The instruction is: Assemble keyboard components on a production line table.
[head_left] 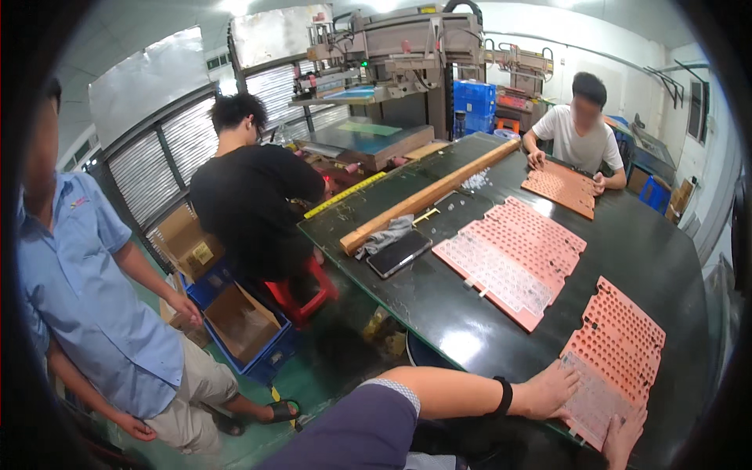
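On the near right of the table lies a pink perforated board [613, 345], with a clear dotted sheet [593, 398] over its near part. My left hand [548, 390] rests with its fingers stretched out on the sheet's left edge. At the board's near right corner is my right hand [625, 435], fingers apart, thumb on the sheet and fingers along the board's edge. Part of that hand runs toward the lower rim of the view. Farther left lies a second pink perforated board [540, 235], also partly under a clear sheet [497, 266].
A dark green table [415, 305] carries a long wooden bar [431, 196], a phone [399, 252], a grey cloth [385, 233] and a yellow ruler [345, 194]. Opposite, a person [583, 129] handles another perforated board [558, 188]. Two people are at left, near boxes [241, 323] and a machine [392, 47].
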Demonstrator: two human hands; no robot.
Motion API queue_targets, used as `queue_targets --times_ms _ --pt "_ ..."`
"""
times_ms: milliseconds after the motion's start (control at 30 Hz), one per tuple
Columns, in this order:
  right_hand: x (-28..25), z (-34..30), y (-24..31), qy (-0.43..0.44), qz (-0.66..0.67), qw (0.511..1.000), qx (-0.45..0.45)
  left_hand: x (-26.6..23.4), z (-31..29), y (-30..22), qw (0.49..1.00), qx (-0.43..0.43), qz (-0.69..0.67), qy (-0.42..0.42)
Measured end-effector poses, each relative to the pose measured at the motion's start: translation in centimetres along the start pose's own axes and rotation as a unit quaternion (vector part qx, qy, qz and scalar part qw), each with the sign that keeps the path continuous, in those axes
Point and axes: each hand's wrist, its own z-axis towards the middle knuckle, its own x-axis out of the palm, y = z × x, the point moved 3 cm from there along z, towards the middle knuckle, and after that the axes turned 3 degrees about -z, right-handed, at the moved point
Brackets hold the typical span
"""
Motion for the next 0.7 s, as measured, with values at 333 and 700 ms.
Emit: queue_targets --times_ms 333,700 --pt "3.0 1.9 -4.1 -0.054 -0.05 0.994 -0.08 -1.1 1.5 -2.5 0.999 0.008 -0.038 0.038" --pt "-0.3 0.1 0.5 -0.135 0.068 0.977 -0.15 3.2 5.2 -2.2 0.992 0.038 -0.121 -0.01"
